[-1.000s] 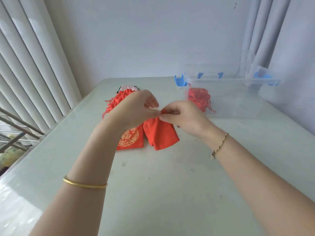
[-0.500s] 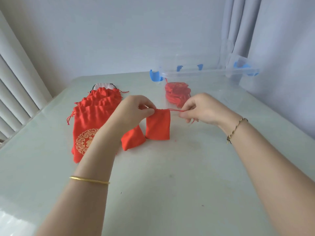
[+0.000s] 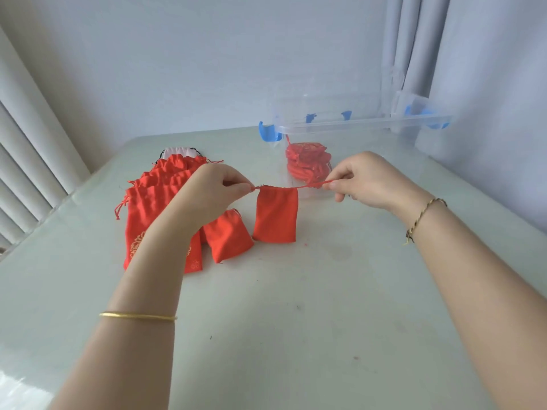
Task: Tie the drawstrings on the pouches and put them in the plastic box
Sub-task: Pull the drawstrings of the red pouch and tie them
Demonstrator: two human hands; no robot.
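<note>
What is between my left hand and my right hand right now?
In the head view, a small red pouch is held up between the left hand and right hand, each pinching one end of its drawstring.

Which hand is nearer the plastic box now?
Right. The right hand pinches the drawstring just in front of the plastic box; the left hand pinches the other side of the pouch, farther left, by the pile of pouches.

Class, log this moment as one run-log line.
left hand: pinches drawstring | right hand: pinches drawstring | pouch: hangs between | plastic box: holds other pouches
</note>
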